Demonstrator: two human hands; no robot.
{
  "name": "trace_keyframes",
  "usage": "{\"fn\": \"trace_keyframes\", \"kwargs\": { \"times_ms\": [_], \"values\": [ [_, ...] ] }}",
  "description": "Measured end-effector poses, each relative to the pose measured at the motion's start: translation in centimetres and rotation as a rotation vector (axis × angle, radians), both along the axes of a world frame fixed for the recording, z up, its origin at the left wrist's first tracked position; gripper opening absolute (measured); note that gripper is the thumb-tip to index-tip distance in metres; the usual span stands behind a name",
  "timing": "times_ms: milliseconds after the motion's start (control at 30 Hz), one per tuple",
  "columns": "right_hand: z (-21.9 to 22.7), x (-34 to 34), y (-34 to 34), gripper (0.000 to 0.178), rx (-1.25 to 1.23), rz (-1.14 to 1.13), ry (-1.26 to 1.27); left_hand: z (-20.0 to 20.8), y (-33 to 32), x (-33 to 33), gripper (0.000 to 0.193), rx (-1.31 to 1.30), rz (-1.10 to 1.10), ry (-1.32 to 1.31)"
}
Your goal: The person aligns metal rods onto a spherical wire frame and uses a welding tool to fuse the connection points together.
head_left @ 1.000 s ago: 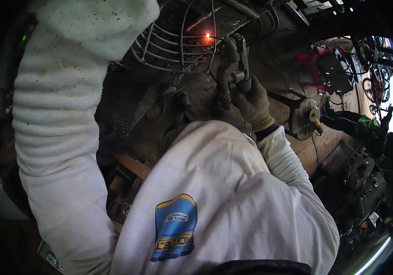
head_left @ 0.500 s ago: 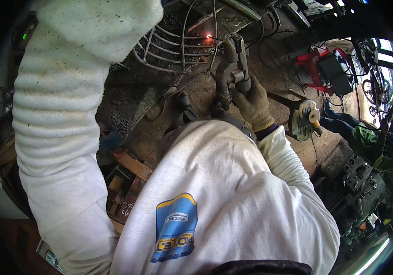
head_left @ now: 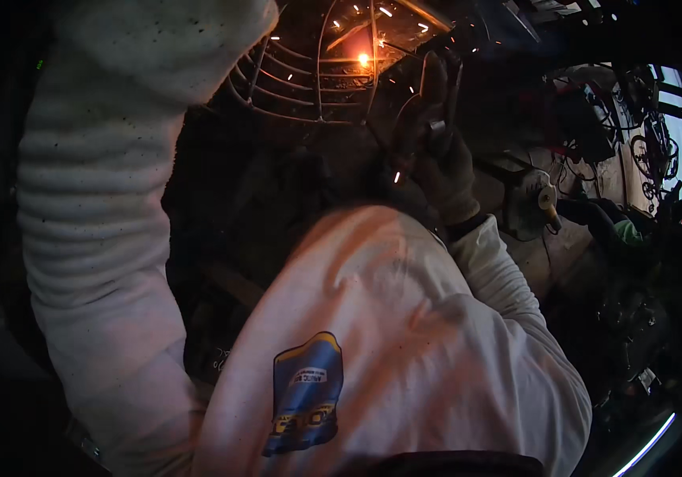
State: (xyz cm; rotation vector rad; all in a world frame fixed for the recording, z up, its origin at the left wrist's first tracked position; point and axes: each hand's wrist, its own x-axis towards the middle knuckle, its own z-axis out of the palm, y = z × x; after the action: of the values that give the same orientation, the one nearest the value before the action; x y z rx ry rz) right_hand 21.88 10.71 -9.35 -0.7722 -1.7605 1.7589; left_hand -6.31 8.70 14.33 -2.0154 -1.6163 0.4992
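My right hand (head_left: pixel 451 184), in a work glove, is closed around the handle of a welding electrode holder (head_left: pixel 435 83). A thin rod reaches left from the holder's jaws to a bright orange glow (head_left: pixel 364 60) on a rounded grille of curved metal bars (head_left: pixel 289 102). Sparks fly around that spot. My left arm, in a white sleeve (head_left: pixel 102 191), stretches up the left side. The left hand itself is beyond the top edge, out of sight.
To the right of my right wrist stands a flat metal piece with a yellowish knob (head_left: pixel 546 197). Farther right are a bicycle (head_left: pixel 649 155) and a person's partly shadowed legs (head_left: pixel 595 215). Dark machinery fills the lower right. Much of the floor is lost in shadow.
The small red glow has become a bright arc with flying sparks, and the picture has darkened. My right hand and the holder have shifted slightly to the right.
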Motion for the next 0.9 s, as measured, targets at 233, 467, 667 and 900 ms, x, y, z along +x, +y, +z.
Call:
{"fn": "trace_keyframes", "kwargs": {
  "times_ms": [233, 467, 667, 900],
  "values": [
    [0.6, 0.2, 0.6, 0.036, 0.12, 0.116, -0.252, -0.1, 0.1, -0.3, 0.013, 0.003, 0.001, 0.0],
    [0.4, 0.1, 0.3, 0.038, 0.162, 0.119, -0.391, -0.2, 0.1, -0.3, 0.013, 0.006, -0.001, 0.001],
    [0.0, 0.0, 0.4, 0.036, 0.146, 0.122, -0.398, -0.2, 0.0, -0.3, 0.013, 0.011, 0.001, 0.003],
    [-2.8, 1.0, 0.6, 0.018, 0.178, 0.258, -0.373, -0.2, 0.0, -0.1, 0.013, 0.022, 0.004, 0.002]
  ]
}}
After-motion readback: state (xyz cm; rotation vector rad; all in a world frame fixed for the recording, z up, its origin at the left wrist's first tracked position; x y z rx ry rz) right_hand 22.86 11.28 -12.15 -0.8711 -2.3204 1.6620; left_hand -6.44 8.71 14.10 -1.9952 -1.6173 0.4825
